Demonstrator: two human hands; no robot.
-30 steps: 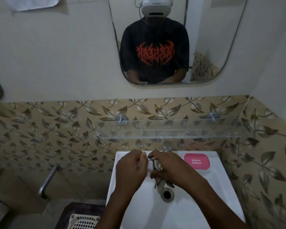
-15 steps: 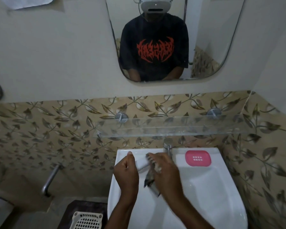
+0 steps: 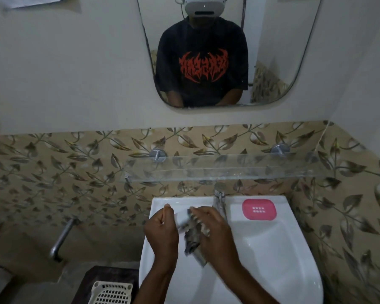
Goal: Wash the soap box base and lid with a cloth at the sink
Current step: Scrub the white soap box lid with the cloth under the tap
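Head view: over the sink (image 3: 272, 249), the left hand (image 3: 162, 231) clutches a pale soap box piece (image 3: 180, 220); just right, the right hand (image 3: 215, 233) presses a bunched cloth (image 3: 192, 240) against it; pink piece (image 3: 259, 209) sits further right

The wall (image 3: 75, 73) is plain and pale up high. Lower down it has brown tiles (image 3: 53, 172) with leaf shapes. A big mirror (image 3: 283, 51) hangs on the wall. Under it sits a clear glass shelf (image 3: 228, 170). A metal pipe (image 3: 60, 240) sticks out low on the left. The light is dim.
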